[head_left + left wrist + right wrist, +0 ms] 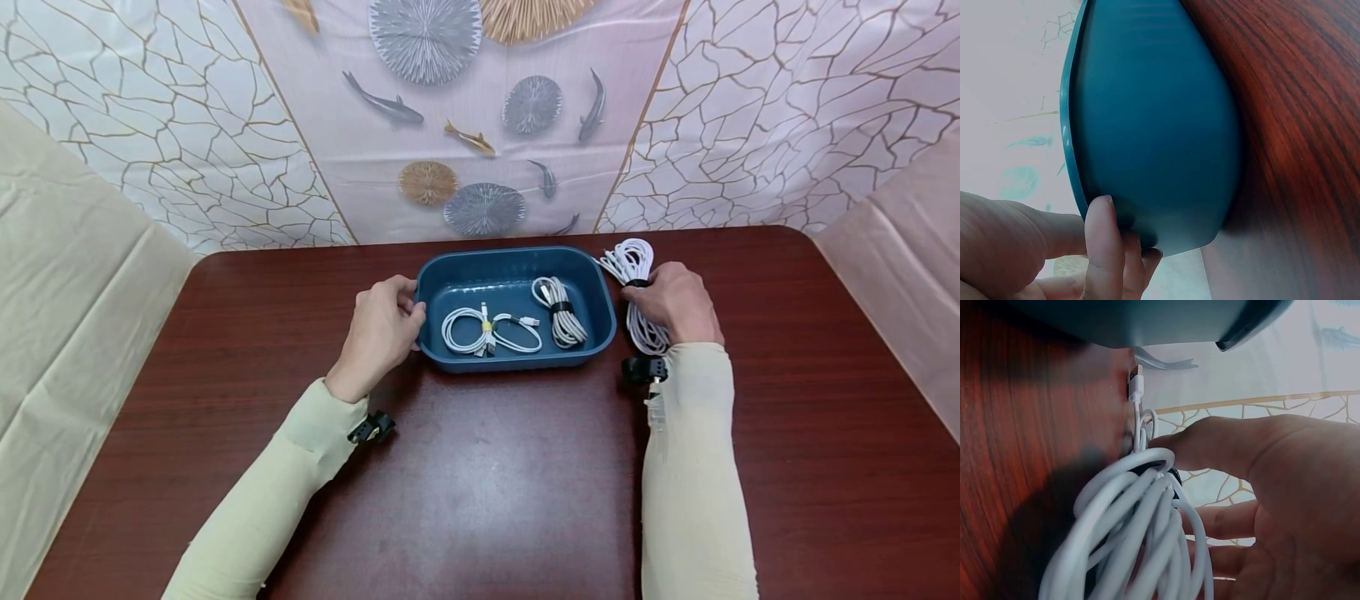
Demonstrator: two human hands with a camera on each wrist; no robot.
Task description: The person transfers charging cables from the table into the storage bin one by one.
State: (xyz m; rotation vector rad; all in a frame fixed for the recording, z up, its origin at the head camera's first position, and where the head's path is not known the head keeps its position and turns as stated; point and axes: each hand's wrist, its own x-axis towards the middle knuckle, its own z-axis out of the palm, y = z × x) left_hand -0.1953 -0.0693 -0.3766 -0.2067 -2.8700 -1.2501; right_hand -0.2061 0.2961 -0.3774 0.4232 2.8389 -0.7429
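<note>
A blue plastic bin (pixel 517 362) stands on the table, its outer wall (pixel 1160 119) filling the left wrist view. My left hand (pixel 381 329) pinches the rim at the bin's left end, with fingers against the outer wall. Just past the right end, my right hand (pixel 681 304) holds a coiled white USB cable (pixel 628 258) between thumb and fingers near its black strap. In the right wrist view the cable's loops (pixel 1135 544) hang toward the camera, the plug (pixel 1136 384) pointing away. Inside the bin lie a white charging cable (pixel 487 327) with a yellow tie and a black-strapped cable bundle (pixel 564 308).
The dark reddish wooden table (pixel 480 483) ends shortly behind the bin. A patterned cloth (pixel 480 142) with fish and round motifs hangs beyond that edge. Plain pale cloth (pixel 75 292) borders the left side. Small black devices (pixel 372 427) are strapped to both wrists.
</note>
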